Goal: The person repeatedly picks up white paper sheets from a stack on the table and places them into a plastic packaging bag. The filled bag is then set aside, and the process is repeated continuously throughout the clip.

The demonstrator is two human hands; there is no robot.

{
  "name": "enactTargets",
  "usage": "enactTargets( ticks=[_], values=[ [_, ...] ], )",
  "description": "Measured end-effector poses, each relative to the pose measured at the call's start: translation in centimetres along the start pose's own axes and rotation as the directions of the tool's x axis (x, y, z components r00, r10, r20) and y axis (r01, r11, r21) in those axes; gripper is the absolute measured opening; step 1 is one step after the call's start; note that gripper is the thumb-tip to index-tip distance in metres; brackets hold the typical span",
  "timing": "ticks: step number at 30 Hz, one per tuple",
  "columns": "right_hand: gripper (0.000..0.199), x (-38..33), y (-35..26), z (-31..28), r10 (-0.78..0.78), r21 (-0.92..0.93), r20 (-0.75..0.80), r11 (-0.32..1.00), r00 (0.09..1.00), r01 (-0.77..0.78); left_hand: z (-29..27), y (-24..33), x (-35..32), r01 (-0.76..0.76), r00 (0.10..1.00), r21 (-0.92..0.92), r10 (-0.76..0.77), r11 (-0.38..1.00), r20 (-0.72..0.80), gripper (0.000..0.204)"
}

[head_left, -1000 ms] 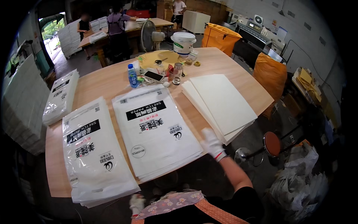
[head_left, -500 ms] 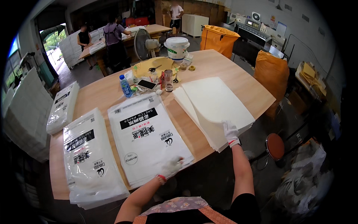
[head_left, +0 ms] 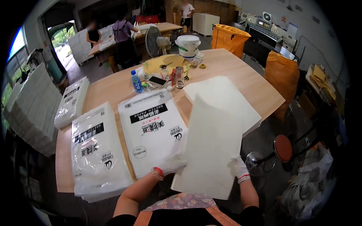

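Observation:
A batch of cream drawing paper [head_left: 213, 145] is tilted in front of me, its lower end past the table's near edge. My right hand [head_left: 239, 167], in a white glove with a red cuff, grips the paper's right edge. My left hand [head_left: 170, 165], gloved alike, is at its left edge; its fingers are blurred and partly hidden, closed on that edge. Behind the held paper lies a stack of the same drawing paper [head_left: 233, 96]. Left of it, flat printed plastic bags [head_left: 151, 147] lie in a pile, partly under my left hand.
Filled paper packs [head_left: 94, 150] lie at the table's left. At the back stand a water bottle [head_left: 136, 81], phone [head_left: 157, 80], glass tumbler [head_left: 180, 77], scissors [head_left: 165, 65], white bucket [head_left: 187, 47] and fan [head_left: 152, 41]. A round stool [head_left: 283, 148] stands to the right. Other people work beyond.
My right hand has drawn paper off the stack toward me and now holds it over the table's near edge. My left hand has moved from above the bags to the paper's left edge.

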State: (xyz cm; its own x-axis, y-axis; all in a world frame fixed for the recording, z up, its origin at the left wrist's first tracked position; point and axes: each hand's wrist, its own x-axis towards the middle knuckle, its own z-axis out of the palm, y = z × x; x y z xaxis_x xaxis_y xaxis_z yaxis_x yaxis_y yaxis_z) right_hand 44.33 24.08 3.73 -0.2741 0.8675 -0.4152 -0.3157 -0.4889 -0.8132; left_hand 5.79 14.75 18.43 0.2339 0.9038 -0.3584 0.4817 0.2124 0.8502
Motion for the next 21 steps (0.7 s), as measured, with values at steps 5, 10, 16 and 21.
enactTargets(
  ticks=[5, 10, 16, 21],
  values=[
    [0.034, -1.3, 5.6, 13.3, -0.461, -0.463, -0.074, 0.801, 0.884, 0.379, 10.8, -2.3, 1.5, -0.259, 0.888, 0.700, 0.449, 0.666, -0.099, 0.077],
    [0.033, -2.9, 2.1, 15.7, -0.463, -0.615, -0.193, 0.744, 0.865, 0.261, 5.0, -5.6, 1.8, -0.040, 0.998, -0.375, 0.021, 0.926, -0.056, 0.074],
    [0.028, -8.5, -4.1, 16.8, -0.433, -0.755, 0.049, 0.574, 0.900, 0.318, -0.7, -18.9, 2.9, 0.189, 0.680, 0.498, 0.253, 0.847, -0.688, 0.023],
    [0.027, -13.9, -5.9, 16.9, -0.260, -0.951, 0.290, 0.027, 0.921, 0.308, -3.8, -18.3, 6.9, -0.085, 0.932, 0.507, 0.248, 0.858, -0.264, 0.021]
  ],
)
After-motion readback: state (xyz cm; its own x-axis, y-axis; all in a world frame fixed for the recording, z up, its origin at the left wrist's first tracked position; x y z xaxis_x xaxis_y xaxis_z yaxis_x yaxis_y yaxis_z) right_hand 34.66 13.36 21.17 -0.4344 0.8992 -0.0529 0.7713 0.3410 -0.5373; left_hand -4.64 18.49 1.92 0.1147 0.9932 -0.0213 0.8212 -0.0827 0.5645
